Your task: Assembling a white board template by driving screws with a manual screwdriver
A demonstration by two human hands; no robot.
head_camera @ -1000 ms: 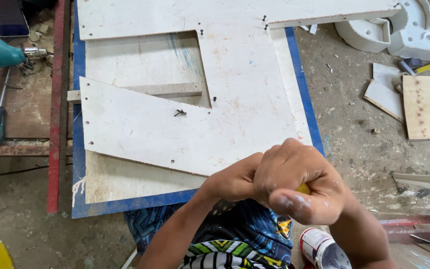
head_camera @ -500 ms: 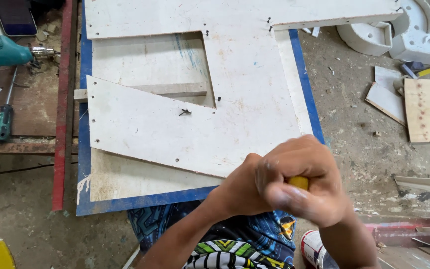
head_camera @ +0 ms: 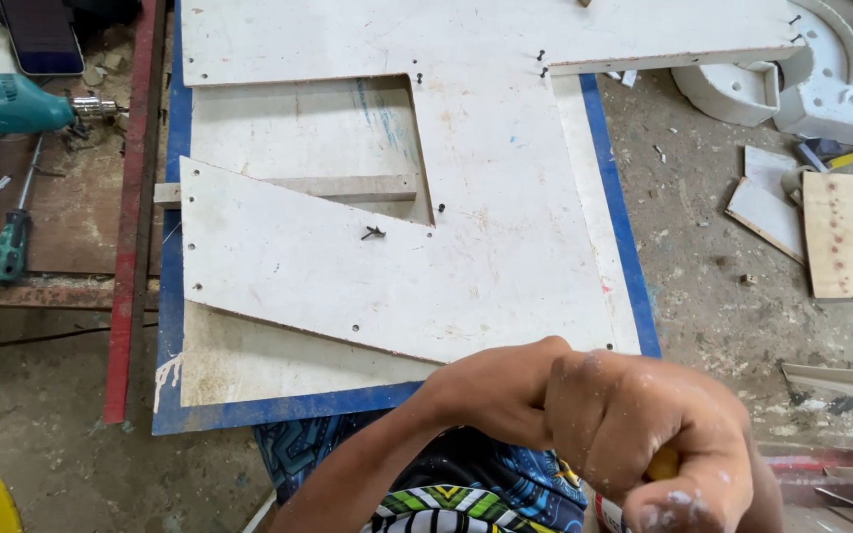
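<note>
My right hand (head_camera: 649, 434), knuckles dusted white, is closed in a fist at the bottom right around a small yellow thing (head_camera: 664, 462), of which only a sliver shows. My left hand (head_camera: 496, 395) reaches across from the lower left and presses, curled, against the right fist; its fingertips are hidden, so I cannot tell what it holds. Just under the hands a white and red container (head_camera: 606, 513) peeks out above my patterned clothing. Both hands hover at the near edge of a white cut-out board (head_camera: 505, 247) lying on a blue-edged panel (head_camera: 172, 247).
A loose black screw (head_camera: 372, 233) lies on the white board. At the left are a teal drill (head_camera: 2, 104), a green-handled screwdriver (head_camera: 7, 252), a phone (head_camera: 41, 35) and a red metal bar (head_camera: 135, 197). Plywood offcuts (head_camera: 851, 232) and white moulded parts (head_camera: 742, 89) lie on the right.
My joined hands have stayed clasped and drifted slightly right and down in view. The boards and tools have not moved.
</note>
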